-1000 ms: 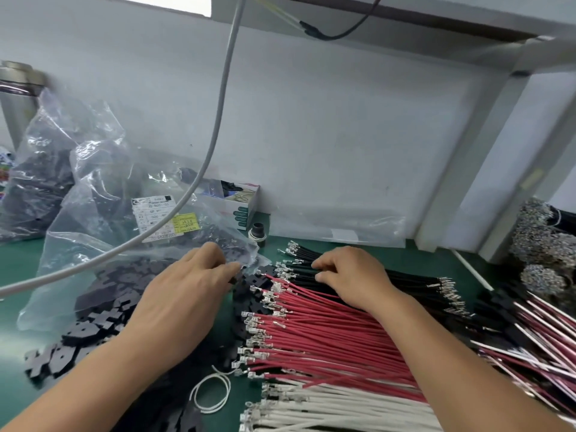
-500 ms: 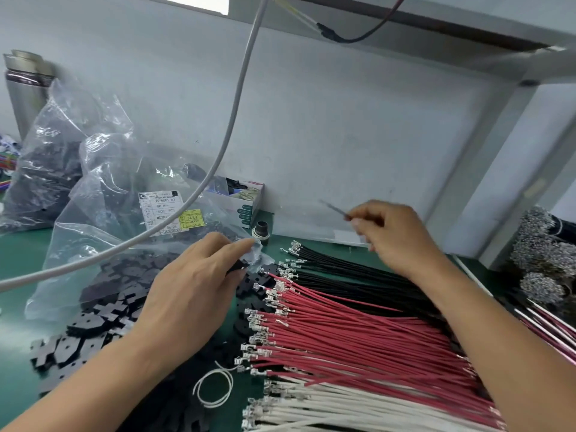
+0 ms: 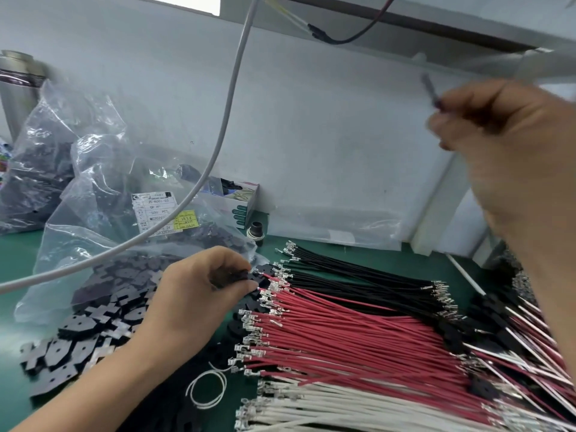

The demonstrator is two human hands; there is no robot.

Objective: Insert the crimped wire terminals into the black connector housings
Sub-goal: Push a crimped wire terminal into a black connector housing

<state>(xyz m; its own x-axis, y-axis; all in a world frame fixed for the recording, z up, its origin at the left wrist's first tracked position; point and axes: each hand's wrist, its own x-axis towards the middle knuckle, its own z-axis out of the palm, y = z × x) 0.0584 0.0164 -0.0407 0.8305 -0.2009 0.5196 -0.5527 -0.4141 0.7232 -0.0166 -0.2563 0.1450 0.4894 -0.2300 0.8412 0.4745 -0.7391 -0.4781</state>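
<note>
One wire [image 3: 429, 92] pinched in raised right hand [image 3: 511, 145]; left hand [image 3: 202, 294] pinches a black housing [image 3: 240, 275]. Align terminal squarely with cavity, push until seated.

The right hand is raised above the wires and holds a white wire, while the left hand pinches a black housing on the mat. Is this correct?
Not quite. The head view shows the right hand raised and pinching a dark wire, blurred, not a white one. The left hand does pinch a black housing on the mat.

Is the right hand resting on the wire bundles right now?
No, the right hand is raised well above the red wires, pinching a blurred wire end.
</note>
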